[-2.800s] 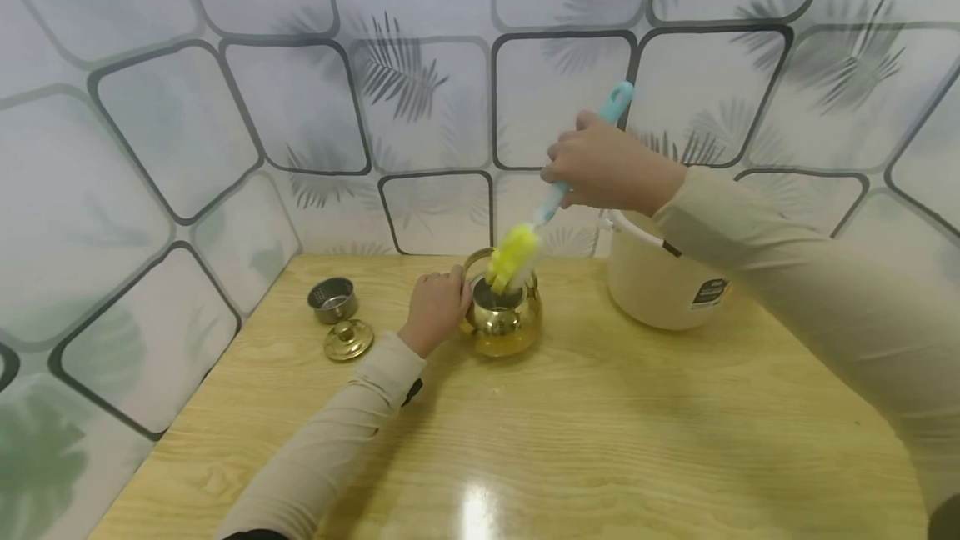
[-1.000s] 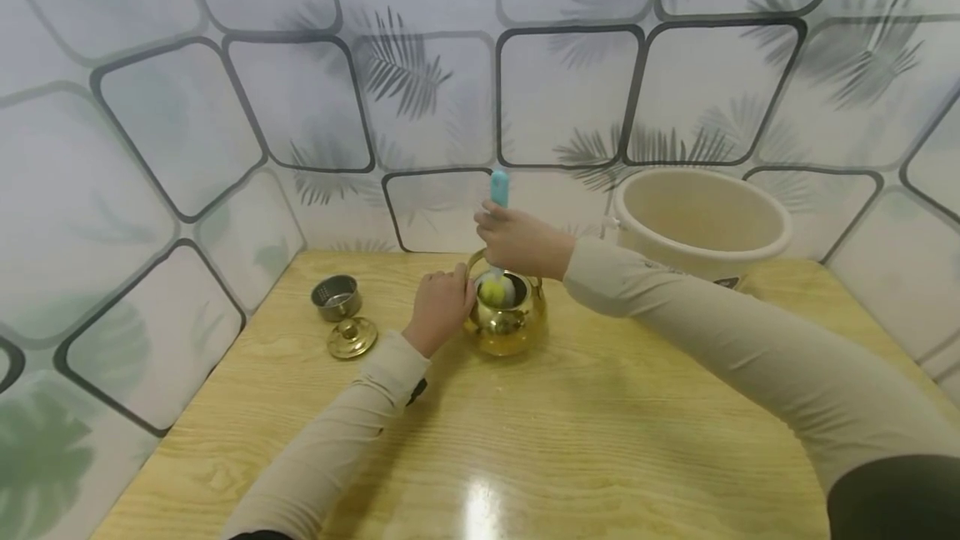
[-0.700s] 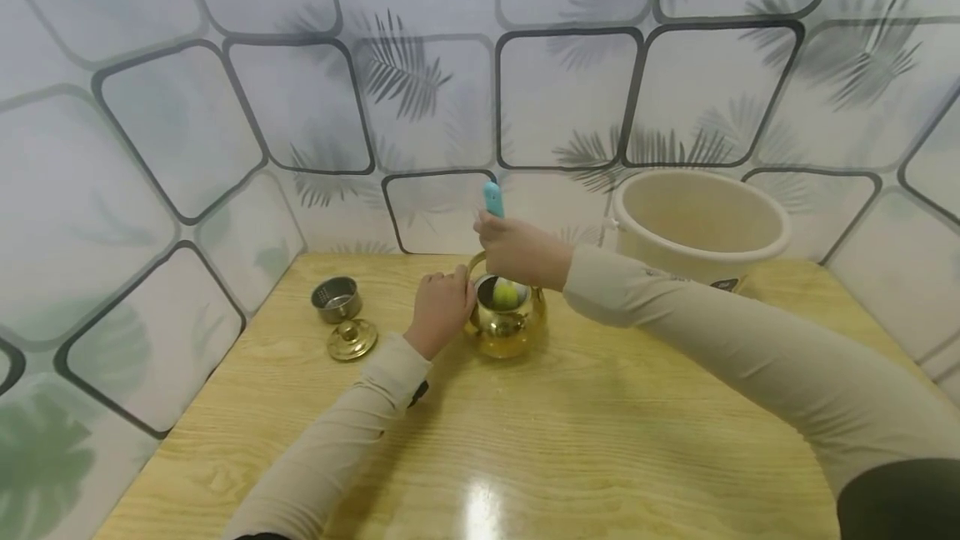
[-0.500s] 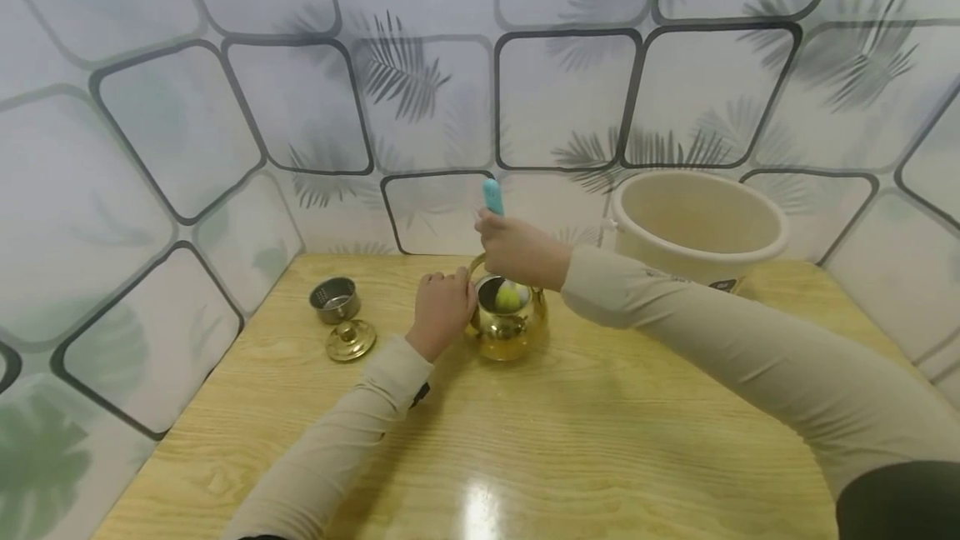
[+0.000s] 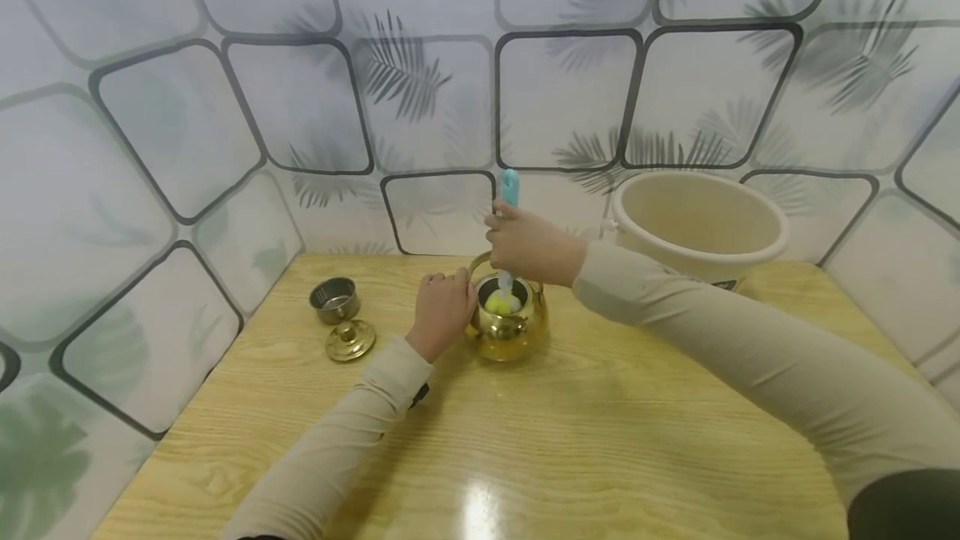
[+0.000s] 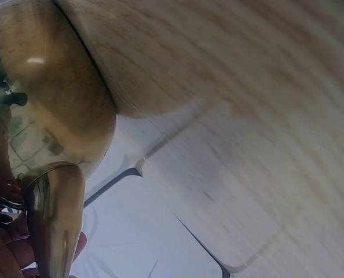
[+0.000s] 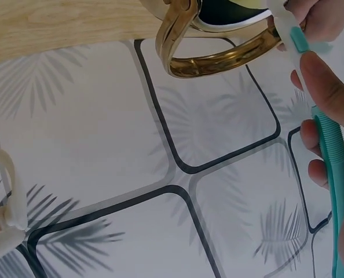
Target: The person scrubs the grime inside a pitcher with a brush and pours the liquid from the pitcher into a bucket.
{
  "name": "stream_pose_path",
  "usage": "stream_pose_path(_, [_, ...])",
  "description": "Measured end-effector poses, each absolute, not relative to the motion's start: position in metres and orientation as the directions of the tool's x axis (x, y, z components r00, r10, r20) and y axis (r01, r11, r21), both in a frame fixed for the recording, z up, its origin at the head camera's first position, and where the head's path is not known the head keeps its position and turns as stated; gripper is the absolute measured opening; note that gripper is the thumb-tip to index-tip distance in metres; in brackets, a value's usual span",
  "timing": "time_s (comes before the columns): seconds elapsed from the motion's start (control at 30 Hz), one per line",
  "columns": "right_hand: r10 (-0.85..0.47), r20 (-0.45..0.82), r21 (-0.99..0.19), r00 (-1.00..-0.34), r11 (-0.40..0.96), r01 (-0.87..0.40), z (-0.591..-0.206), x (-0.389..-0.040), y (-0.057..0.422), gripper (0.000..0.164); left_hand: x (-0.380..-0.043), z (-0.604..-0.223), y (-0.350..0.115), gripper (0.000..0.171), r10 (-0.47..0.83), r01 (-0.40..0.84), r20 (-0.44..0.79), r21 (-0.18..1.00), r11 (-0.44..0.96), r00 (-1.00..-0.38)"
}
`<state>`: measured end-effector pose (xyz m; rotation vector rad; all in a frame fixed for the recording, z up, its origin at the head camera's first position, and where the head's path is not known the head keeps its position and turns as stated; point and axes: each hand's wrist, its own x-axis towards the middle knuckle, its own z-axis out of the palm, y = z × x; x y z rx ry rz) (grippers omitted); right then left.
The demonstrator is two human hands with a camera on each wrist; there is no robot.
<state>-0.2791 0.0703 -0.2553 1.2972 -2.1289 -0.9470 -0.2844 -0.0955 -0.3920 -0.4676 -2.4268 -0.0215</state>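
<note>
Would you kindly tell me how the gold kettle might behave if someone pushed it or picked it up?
The gold kettle looks polished, so its surface may feel slippery. Its arched handle should probably give a surer hold. Being squat and wide, it seems likelier to slide than tip.

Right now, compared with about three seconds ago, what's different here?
The right hand has moved down and leftward, bringing the brush more upright and down into the gold kettle. Nothing was let go. The left hand still holds the kettle; the metal strainer, lid and bucket stayed put.
</note>
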Motion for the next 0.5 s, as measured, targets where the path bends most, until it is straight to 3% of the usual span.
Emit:
stream_pose_path(0.33, [-0.927,0.101,0.799,-0.362,0.292,-0.526,-0.264,-0.280,0.072,0.005,-0.284,-0.392,-0.097,0.022,0.343,0.360,0.614,-0.102,0.927,-0.711])
stream_pose_path(0.5, [-0.927,0.120,0.825,-0.355,0.293,-0.484,-0.269,-0.283,0.071,0.006,-0.284,-0.391,-0.097,0.022,0.352,0.377,0.609,-0.093,0.921,-0.711])
